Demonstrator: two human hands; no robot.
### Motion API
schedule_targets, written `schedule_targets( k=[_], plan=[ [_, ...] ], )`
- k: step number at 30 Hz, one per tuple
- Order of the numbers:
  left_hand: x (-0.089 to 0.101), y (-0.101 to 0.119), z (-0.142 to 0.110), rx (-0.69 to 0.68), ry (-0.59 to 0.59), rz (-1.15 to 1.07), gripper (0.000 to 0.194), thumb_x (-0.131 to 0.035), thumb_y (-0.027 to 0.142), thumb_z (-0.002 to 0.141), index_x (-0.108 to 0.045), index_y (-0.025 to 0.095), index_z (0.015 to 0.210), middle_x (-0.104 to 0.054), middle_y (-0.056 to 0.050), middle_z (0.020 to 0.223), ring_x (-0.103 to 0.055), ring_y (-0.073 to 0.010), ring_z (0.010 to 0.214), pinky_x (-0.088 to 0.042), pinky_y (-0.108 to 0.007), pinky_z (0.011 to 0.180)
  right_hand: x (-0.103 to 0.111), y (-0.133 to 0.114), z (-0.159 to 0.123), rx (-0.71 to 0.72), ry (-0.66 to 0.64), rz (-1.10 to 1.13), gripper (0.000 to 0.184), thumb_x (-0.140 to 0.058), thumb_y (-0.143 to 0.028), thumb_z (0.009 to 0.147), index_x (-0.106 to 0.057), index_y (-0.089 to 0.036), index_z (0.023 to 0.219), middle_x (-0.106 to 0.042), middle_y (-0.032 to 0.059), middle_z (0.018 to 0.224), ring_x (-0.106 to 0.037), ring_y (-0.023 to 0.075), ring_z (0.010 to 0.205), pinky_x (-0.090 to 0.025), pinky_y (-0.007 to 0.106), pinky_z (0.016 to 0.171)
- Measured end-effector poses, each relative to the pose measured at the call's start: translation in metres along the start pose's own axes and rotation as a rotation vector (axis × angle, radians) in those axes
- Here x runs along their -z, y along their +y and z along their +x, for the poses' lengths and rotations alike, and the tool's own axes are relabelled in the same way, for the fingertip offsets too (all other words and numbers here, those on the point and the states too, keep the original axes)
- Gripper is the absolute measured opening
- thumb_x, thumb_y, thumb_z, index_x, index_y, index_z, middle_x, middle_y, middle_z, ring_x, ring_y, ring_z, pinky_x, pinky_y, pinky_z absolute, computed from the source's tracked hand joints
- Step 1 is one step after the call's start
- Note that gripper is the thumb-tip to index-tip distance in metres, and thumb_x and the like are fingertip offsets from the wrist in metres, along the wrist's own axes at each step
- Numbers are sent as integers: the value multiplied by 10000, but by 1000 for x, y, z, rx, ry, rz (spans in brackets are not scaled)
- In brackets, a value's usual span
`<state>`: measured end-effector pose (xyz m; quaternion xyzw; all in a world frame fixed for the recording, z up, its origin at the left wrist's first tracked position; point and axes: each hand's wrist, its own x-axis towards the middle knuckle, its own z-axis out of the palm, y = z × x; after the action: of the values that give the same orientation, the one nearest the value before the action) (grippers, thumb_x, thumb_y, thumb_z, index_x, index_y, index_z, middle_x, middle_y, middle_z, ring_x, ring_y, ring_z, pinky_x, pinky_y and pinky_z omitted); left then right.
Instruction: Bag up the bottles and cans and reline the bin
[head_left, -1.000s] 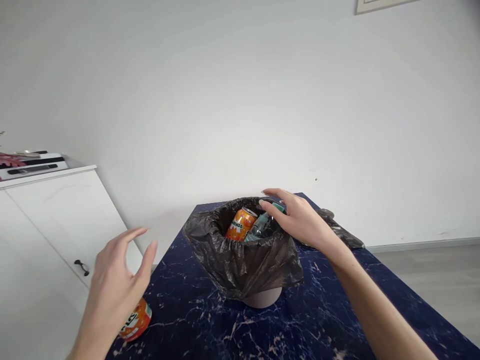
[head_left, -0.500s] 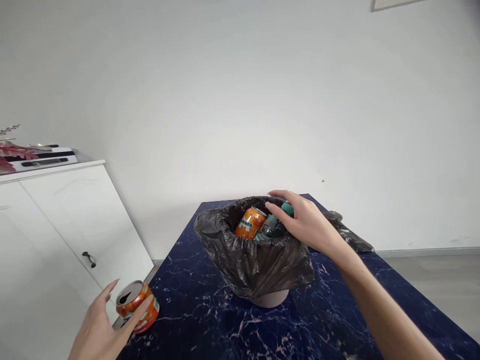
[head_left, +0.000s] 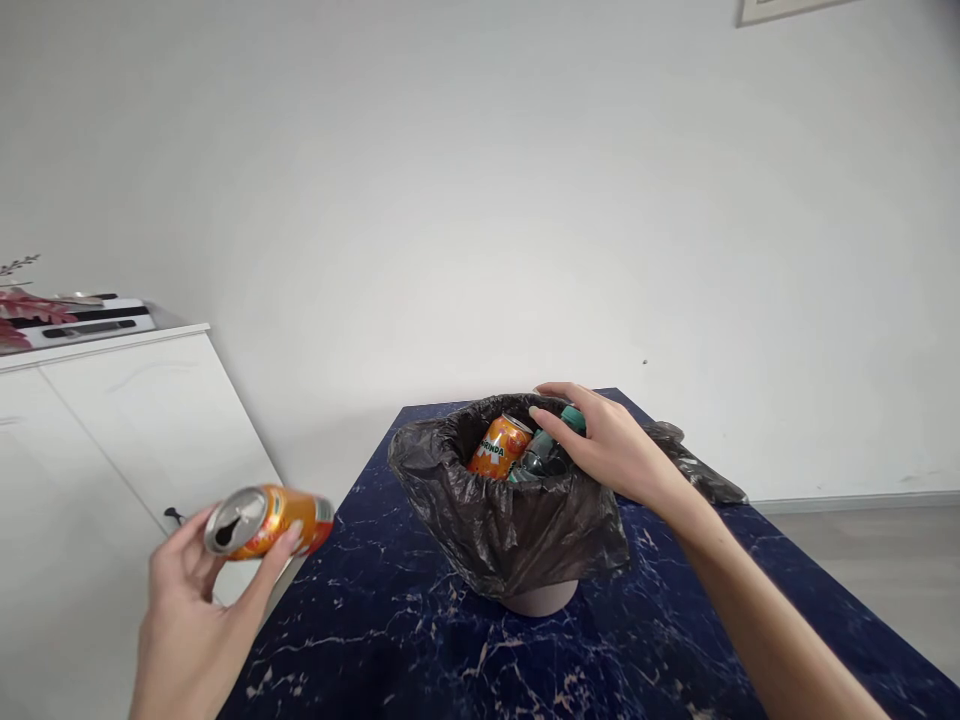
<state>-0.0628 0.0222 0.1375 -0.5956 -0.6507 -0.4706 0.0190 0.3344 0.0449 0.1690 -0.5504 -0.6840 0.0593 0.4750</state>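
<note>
1. The left hand (head_left: pixel 191 615) holds an orange can (head_left: pixel 264 520) in the air left of the bin (head_left: pixel 510 520); nothing stands in the gap between them.
2. The dark table (head_left: pixel 420 660) lies bare in front of the bin.
3. The bin's mouth is crowded: a can inside (head_left: pixel 501 446), a dark bottle (head_left: pixel 541 452), and the right hand (head_left: pixel 609 447) resting on the far rim.
4. A crumpled black bag (head_left: pixel 697 470) lies behind the right wrist, probably touching the bin.
5. A white cabinet (head_left: pixel 112 460) bounds the left side.

Left hand (head_left: pixel 191 610) raised, fingers curled; right hand (head_left: pixel 611 450) extended forward, palm down
</note>
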Motion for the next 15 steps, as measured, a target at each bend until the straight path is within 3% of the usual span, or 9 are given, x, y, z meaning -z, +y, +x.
schedule_targets(
  k=[2,4,7,11,15],
  plan=[
    [5,51,5,-41,82,-262,653,-678,620,889,-404,416,1446,-588,10,1506,-547,-345,1443,-480,-522,1220,0,1,0,7,-4,6,509,-496,-556,1020,-647,-228,1378,-683,106,1410,-638,332,1270,-503,479,1068],
    [6,100,11,-146,76,-371,601,-740,563,867,-508,414,1401,-619,46,1478,-550,-342,1440,-499,-506,1212,0,3,1,20,-3,6,512,-496,-561,1022,-643,-229,1384,-677,104,1424,-621,333,1309,-498,483,1085],
    [-3,157,23,-392,-91,-468,599,-770,519,859,-543,378,1395,-608,23,1506,-587,-333,1401,-538,-490,1172,0,7,2,30,-4,4,537,-493,-586,1025,-634,-226,1397,-672,103,1434,-622,332,1316,-507,492,1083],
    [-33,196,39,-599,-378,-378,662,-731,527,921,-464,330,1494,-595,-70,1513,-621,-315,1353,-580,-455,1088,1,12,5,53,15,23,523,-517,-573,1024,-636,-219,1390,-677,111,1425,-621,332,1319,-500,510,1098],
    [-65,211,47,-701,-592,-207,763,-639,524,992,-261,371,1638,-569,-97,1541,-587,-324,1384,-551,-482,1086,8,13,6,75,25,51,469,-523,-520,1039,-641,-217,1377,-682,112,1413,-629,324,1308,-509,495,1087]
  ],
)
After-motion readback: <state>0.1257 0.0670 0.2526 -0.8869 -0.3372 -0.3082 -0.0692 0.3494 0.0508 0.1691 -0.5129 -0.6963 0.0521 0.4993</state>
